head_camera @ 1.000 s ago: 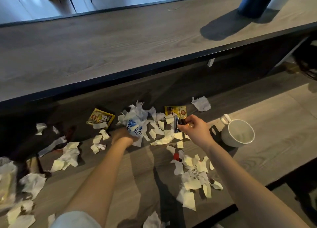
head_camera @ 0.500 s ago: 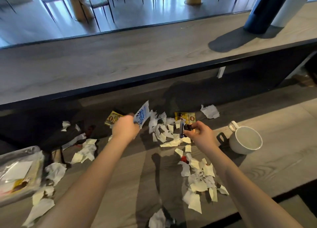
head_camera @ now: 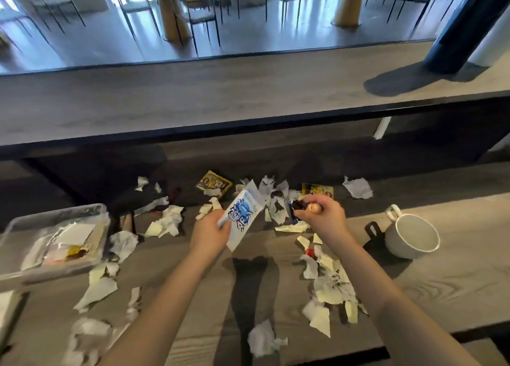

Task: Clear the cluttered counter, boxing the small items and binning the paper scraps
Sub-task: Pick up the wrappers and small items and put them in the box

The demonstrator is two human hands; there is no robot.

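Observation:
My left hand [head_camera: 209,234] grips a white packet with blue print [head_camera: 242,216], lifted above the wooden counter [head_camera: 455,280]. My right hand [head_camera: 321,216] holds a small dark item [head_camera: 299,205] pinched between thumb and fingers, just right of the packet. Torn paper scraps [head_camera: 328,283] lie scattered across the counter, several under and behind both hands. Two yellow sachets [head_camera: 214,183] [head_camera: 317,190] lie at the back. A clear plastic box [head_camera: 52,238] with small items inside stands at the left.
A white mug [head_camera: 411,234] stands at the right with a black clip [head_camera: 372,236] beside it. A raised bar ledge [head_camera: 220,101] runs behind the counter. A small red item [head_camera: 310,252] lies among the scraps. Chairs and tables fill the room beyond.
My left hand has picked the blue-printed packet out of the scrap pile and lifted it. The view has tilted up, bringing the plastic box into sight. My right hand keeps its small dark item.

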